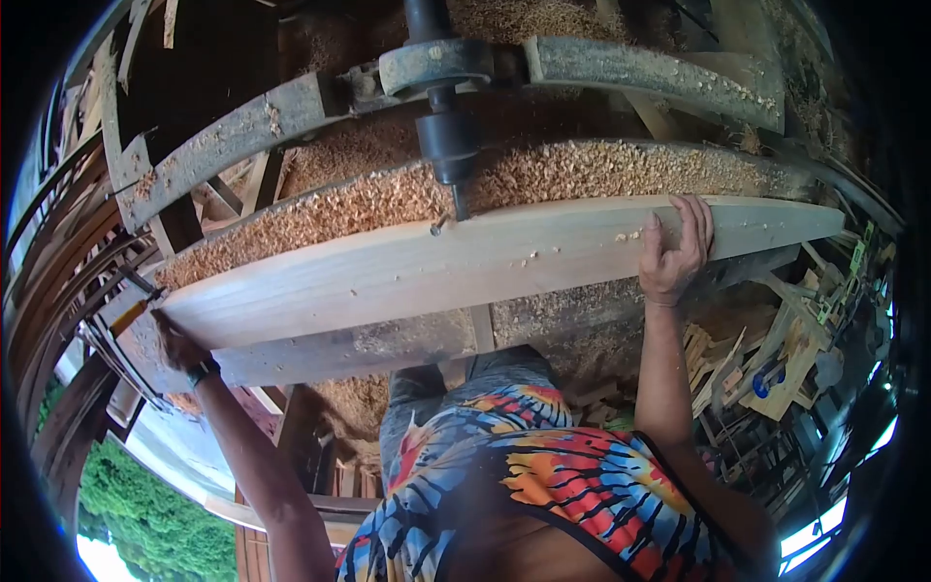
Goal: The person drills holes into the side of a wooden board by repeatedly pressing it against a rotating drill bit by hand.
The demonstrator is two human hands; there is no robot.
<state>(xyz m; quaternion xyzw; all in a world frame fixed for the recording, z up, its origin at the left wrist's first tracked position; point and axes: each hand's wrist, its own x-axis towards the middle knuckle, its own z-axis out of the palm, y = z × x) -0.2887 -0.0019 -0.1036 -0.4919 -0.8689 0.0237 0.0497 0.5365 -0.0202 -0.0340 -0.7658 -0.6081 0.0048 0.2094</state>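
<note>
A long pale wooden board (369, 281) lies across the workbench in front of me, narrowing at its right end. My left hand (181, 346) grips the board's left end; its fingers are partly hidden in shadow. Over the right part of the board, my right hand (679, 254) has its fingers across the far edge and its thumb on the face. A drill chuck (447, 145) points toward me from the far side. Its bit (461, 203) meets the board's far edge near the middle, beside a small hole or notch. A few wood chips dot the board.
Wood shavings (582, 175) are heaped along the board's far edge. Behind them runs a curved wooden frame (659, 78) on either side of the spindle housing (435, 66). A clamp (126, 315) stands by the left end. Scrap wood (737, 364) is piled at right.
</note>
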